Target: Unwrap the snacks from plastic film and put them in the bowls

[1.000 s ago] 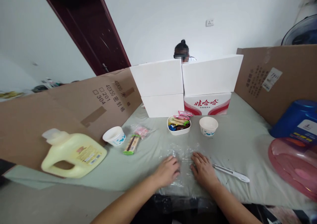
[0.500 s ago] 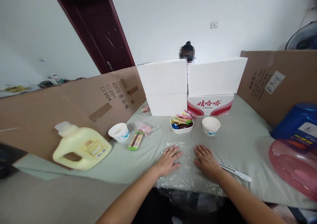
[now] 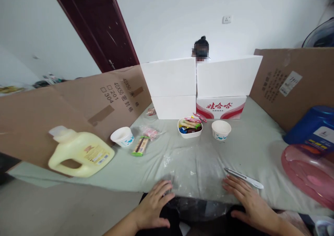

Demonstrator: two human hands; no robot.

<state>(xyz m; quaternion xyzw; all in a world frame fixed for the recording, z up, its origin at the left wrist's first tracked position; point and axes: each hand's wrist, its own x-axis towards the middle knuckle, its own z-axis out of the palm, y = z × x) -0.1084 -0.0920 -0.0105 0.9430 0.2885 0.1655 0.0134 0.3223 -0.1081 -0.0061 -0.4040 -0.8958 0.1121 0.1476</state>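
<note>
Both hands have moved back from the middle of the plastic film [image 3: 195,170] to the near table edge and further apart. The left hand [image 3: 153,208] and right hand [image 3: 247,201] lie flat with fingers released, holding nothing. The film stays spread on the table, knife [image 3: 244,178] just beside the right fingers

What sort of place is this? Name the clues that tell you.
Probably a makeshift work table in a plain room: cardboard sheets wall it in, white boxes are stacked at the back, and a snack bowl sits on it.
</note>
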